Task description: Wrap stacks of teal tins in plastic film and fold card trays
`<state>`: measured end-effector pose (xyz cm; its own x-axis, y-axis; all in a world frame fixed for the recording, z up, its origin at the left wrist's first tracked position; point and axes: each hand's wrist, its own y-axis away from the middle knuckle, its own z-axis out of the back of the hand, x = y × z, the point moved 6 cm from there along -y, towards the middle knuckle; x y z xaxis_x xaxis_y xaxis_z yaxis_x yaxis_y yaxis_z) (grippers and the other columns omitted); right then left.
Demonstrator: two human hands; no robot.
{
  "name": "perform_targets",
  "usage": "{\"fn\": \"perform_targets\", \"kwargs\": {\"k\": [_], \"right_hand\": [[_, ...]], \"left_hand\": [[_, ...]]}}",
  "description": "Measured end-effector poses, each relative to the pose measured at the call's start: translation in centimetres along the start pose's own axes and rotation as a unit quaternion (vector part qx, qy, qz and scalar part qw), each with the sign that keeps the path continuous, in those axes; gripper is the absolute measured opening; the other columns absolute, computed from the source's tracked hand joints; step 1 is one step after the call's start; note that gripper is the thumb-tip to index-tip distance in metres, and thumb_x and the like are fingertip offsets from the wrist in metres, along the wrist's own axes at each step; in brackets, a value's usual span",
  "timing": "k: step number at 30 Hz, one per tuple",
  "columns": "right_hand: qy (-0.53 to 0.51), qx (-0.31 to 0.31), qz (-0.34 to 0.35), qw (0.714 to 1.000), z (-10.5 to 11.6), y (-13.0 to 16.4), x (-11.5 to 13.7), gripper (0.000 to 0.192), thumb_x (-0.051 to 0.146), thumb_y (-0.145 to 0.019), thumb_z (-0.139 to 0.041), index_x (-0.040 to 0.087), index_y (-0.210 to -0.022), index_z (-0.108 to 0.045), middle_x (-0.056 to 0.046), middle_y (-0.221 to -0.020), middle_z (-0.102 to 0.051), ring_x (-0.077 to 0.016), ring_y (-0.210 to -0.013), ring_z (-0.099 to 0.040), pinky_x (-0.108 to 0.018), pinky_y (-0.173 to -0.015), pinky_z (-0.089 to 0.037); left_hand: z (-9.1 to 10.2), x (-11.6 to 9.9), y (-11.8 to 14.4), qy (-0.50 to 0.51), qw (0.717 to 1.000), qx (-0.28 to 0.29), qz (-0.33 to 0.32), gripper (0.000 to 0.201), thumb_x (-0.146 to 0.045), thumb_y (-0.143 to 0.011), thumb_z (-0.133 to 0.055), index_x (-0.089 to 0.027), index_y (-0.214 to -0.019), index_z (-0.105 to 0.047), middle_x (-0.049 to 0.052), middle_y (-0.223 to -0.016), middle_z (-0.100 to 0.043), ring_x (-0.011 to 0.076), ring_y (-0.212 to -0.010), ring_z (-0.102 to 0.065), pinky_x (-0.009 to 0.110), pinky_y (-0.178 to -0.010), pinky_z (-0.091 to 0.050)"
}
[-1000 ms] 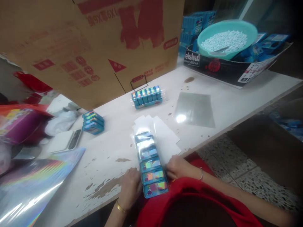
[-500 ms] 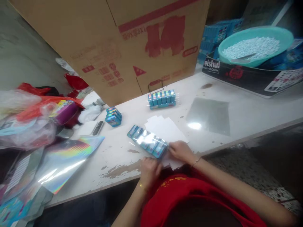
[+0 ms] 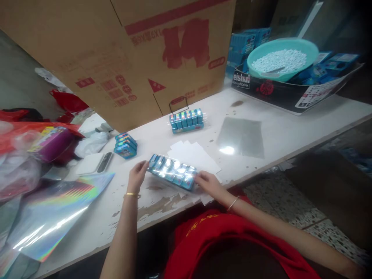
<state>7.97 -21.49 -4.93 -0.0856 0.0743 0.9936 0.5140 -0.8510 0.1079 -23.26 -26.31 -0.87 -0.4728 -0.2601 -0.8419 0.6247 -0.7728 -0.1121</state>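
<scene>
A row of blue tins wrapped in clear film (image 3: 172, 171) lies slanted on the white table (image 3: 279, 128), just in front of me. My left hand (image 3: 137, 175) grips its left end and my right hand (image 3: 207, 183) grips its right end. Under and behind the pack lie several white paper sheets (image 3: 195, 155). A second wrapped row of blue tins (image 3: 186, 120) stands farther back, near a big cardboard box (image 3: 122, 54). A small stack of blue tins (image 3: 125, 145) sits to the left.
A clear film sheet (image 3: 240, 136) lies on the right. A teal basin of white pellets (image 3: 281, 58) rests in a black carton (image 3: 279, 93) at the back right. Holographic film (image 3: 55, 211), a scale (image 3: 93, 162) and plastic bags (image 3: 35, 143) crowd the left.
The wrapped pack has turned from lengthwise to crosswise. My left hand has moved from the near end out to the pack's left end; my right hand stays on the other end.
</scene>
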Motion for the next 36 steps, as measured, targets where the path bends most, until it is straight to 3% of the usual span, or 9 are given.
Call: {"fn": "perform_targets", "kwargs": {"k": [2, 6, 12, 15, 25, 32, 36], "right_hand": [[-0.017, -0.017, 0.008, 1.000, -0.5, -0.2, 0.5, 0.043, 0.059, -0.079, -0.055, 0.019, -0.065, -0.052, 0.002, -0.065, -0.050, -0.0142, -0.068, -0.048, -0.027, -0.067, -0.038], [-0.053, -0.025, 0.012, 0.998, -0.3, 0.1, 1.0, 0.038, 0.053, -0.081, -0.055, 0.019, -0.065, -0.052, 0.002, -0.068, -0.049, -0.0147, -0.072, -0.048, -0.028, -0.072, -0.038], [-0.084, -0.005, -0.010, 0.996, 0.4, -0.2, 1.9, 0.033, 0.051, -0.080, -0.057, 0.019, -0.072, -0.058, 0.001, -0.076, -0.052, -0.0155, -0.077, -0.049, -0.030, -0.076, -0.039], [-0.094, 0.003, -0.021, 0.995, 0.7, -1.0, 2.2, 0.034, 0.052, -0.078, -0.059, 0.019, -0.072, -0.059, 0.000, -0.077, -0.055, -0.0162, -0.077, -0.051, -0.031, -0.076, -0.041], [-0.134, -0.007, -0.025, 0.991, 2.3, -3.6, 2.2, 0.031, 0.049, -0.077, -0.061, 0.019, -0.076, -0.062, -0.002, -0.083, -0.059, -0.0167, -0.080, -0.053, -0.032, -0.076, -0.044], [-0.127, -0.010, -0.009, 0.992, 4.0, -5.2, 2.5, 0.029, 0.048, -0.077, -0.060, 0.019, -0.075, -0.062, -0.002, -0.081, -0.059, -0.0163, -0.078, -0.053, -0.032, -0.075, -0.044], [-0.128, -0.007, -0.014, 0.992, 4.1, -5.7, 2.9, 0.030, 0.048, -0.076, -0.059, 0.019, -0.073, -0.060, -0.002, -0.079, -0.059, -0.0165, -0.077, -0.053, -0.032, -0.075, -0.044]], "left_hand": [[-0.6, 0.8, -1.2, 0.043, 0.997, 0.058, 0.027, 0.035, -0.049, -0.069, -0.067, -0.015, -0.077, -0.065, 0.004, -0.076, -0.063, 0.0165, -0.073, -0.055, 0.027, -0.072, -0.042], [0.3, 1.0, -1.3, 0.073, 0.996, 0.052, 0.019, 0.032, -0.046, -0.069, -0.068, -0.016, -0.066, -0.056, -0.004, -0.057, -0.050, 0.0096, -0.057, -0.045, 0.022, -0.058, -0.036], [0.0, 1.2, -0.3, 0.167, 0.974, 0.129, 0.087, 0.035, -0.051, -0.073, -0.064, -0.016, -0.073, -0.059, -0.004, -0.060, -0.049, 0.0073, -0.050, -0.038, 0.021, -0.050, -0.030], [-0.5, 0.5, -0.5, 0.202, 0.964, 0.150, 0.085, 0.032, -0.044, -0.069, -0.070, -0.015, -0.067, -0.057, -0.004, -0.058, -0.046, 0.0075, -0.053, -0.038, 0.020, -0.052, -0.031], [-0.5, -1.6, 0.7, 0.254, 0.949, 0.165, 0.087, 0.034, -0.043, -0.072, -0.068, -0.016, -0.062, -0.050, -0.005, -0.055, -0.042, 0.0067, -0.054, -0.037, 0.020, -0.053, -0.031], [-0.8, -1.3, 1.4, 0.273, 0.943, 0.120, 0.144, 0.031, -0.040, -0.064, -0.075, -0.014, -0.072, -0.059, -0.004, -0.060, -0.046, 0.0058, -0.053, -0.039, 0.020, -0.052, -0.032], [-1.3, -1.4, 1.5, 0.285, 0.938, 0.127, 0.154, 0.030, -0.039, -0.065, -0.075, -0.013, -0.067, -0.058, -0.004, -0.058, -0.045, 0.0060, -0.054, -0.039, 0.019, -0.053, -0.033]]}}
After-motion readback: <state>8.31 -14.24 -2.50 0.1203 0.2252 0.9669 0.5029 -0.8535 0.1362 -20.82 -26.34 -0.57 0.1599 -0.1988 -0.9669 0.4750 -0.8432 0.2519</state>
